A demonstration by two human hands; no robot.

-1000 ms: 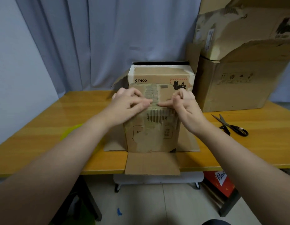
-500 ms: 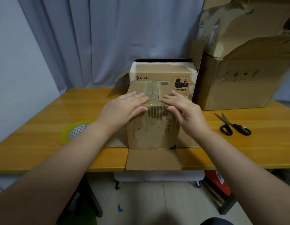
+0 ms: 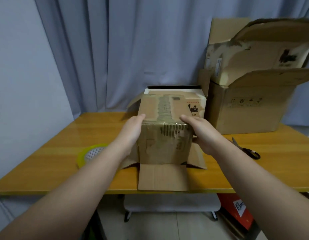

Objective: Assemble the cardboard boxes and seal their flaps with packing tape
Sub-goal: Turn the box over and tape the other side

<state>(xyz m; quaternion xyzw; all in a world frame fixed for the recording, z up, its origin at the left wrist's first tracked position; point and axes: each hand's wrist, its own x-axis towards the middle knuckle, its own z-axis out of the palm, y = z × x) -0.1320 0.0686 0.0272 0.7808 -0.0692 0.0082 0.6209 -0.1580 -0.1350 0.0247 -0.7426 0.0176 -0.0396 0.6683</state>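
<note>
Cardboard box (image 3: 165, 148), tape roll (image 3: 93, 152) half hidden

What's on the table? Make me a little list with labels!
Box: small box standing on the table, bottom flaps spread out
Left hand: flat against the box's left side
Right hand: flat against its right side
Tape roll: lying left of the box
Scissors: lying right of the box
Behind: big boxes, stacked

Bare table (image 3: 46, 163) leftward past tape roll (image 3: 91, 153); stacked boxes (image 3: 250, 108) rightward
</note>
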